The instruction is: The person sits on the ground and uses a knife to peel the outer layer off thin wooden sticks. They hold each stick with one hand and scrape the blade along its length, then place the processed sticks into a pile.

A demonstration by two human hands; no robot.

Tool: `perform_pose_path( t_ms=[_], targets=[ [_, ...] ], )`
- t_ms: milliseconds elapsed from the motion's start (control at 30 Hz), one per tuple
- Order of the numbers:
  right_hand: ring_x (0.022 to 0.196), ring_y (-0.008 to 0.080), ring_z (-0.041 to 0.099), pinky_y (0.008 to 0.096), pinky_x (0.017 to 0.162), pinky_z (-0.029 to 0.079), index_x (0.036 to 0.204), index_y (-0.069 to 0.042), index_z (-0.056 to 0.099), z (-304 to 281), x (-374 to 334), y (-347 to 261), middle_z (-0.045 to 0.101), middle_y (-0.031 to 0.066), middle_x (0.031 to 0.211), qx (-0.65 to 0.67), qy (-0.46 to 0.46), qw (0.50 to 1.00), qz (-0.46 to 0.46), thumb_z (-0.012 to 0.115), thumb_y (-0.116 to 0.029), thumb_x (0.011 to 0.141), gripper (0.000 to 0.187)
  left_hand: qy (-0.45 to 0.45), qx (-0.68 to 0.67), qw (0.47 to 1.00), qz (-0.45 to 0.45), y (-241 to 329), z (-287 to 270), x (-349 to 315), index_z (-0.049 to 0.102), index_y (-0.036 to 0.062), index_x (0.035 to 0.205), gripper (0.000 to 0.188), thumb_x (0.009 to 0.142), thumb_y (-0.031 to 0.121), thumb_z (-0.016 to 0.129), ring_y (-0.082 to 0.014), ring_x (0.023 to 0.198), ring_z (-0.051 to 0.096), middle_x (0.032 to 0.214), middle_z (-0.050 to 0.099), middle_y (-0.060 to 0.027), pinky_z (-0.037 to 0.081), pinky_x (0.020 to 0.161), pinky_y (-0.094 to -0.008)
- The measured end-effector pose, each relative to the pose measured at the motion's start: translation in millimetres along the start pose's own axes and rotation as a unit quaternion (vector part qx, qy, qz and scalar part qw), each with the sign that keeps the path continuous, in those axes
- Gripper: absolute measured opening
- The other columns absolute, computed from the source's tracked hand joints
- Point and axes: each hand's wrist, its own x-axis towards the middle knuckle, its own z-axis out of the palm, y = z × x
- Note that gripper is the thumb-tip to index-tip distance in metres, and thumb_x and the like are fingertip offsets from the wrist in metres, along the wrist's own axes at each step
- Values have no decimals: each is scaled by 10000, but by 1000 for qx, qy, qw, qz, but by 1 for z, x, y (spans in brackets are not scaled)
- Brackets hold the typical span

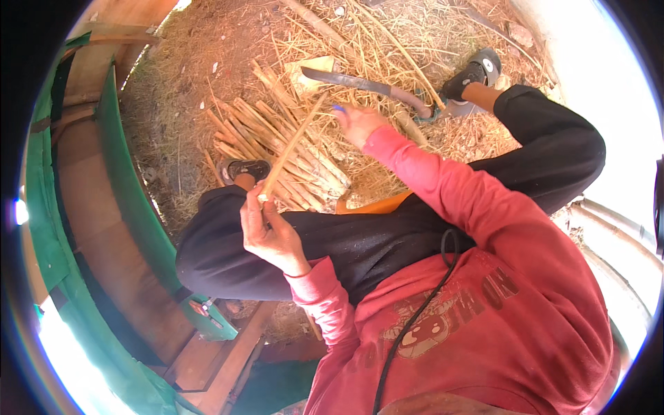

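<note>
My left hand (268, 234) pinches the lower end of a thin, pale wooden stick (294, 146), which slants up and to the right. Close to the stick's far end is my right hand (360, 126), its fingers closed; a small blue thing (338, 108) shows at the fingertips, too small to make out. Just beyond it lies a machete (353, 82) with a dark blade and a brownish handle, its blade tip over a pale wood block (304, 76). Under the stick, a pile of split wooden sticks (315, 173) spreads on the ground between my feet.
Straw (387, 45) and longer poles (315, 21) litter the dirt ground ahead. Along the left runs a green-edged wooden structure (114, 173). Something orange (377, 205) shows beneath my legs. A bright pale wall (588, 69) stands at right.
</note>
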Motion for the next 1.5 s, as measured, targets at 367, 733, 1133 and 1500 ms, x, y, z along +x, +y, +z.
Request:
perform_pose_path(
  t_ms=[367, 733, 1133, 1500],
  targets=[
    [490, 396, 612, 495, 476, 493, 1024, -29, 615, 10, -33, -73, 582, 208, 547, 112, -5, 991, -79, 549, -338, 1010, 316, 34, 87, 996, 16, 0, 3, 2, 686, -17, 1103, 177, 931, 3, 647, -156, 674, 639, 887, 665, -100, 492, 569, -264],
    [689, 393, 684, 512, 654, 562, 1121, -10, 649, 21, -5, -35, 688, 232, 764, 65, -93, 993, 33, 441, -378, 1038, 430, 1, 72, 997, -13, 6, 3, 2, 685, -3, 1125, 209, 919, -15, 648, -177, 739, 660, 926, 676, -101, 509, 612, -295],
    [1037, 351, 696, 461, 856, 573, 1165, -56, 711, 64, 36, 100, 714, 184, 1115, -134, -206, 949, 198, 657, -213, 926, 291, 19, 83, 996, -6, 8, 7, 5, 686, -17, 1102, 166, 962, 67, 653, -107, 629, 535, 831, 638, -53, 408, 528, -246],
    [906, 434, 684, 512, 846, 537, 1103, -2, 660, -43, 3, -80, 689, 286, 923, 186, -212, 959, 30, 425, -435, 1039, 497, 100, -77, 982, -144, 3, 18, -1, 649, -107, 1106, 217, 961, 54, 649, -171, 841, 723, 953, 733, -165, 576, 743, -275]
  ],
)
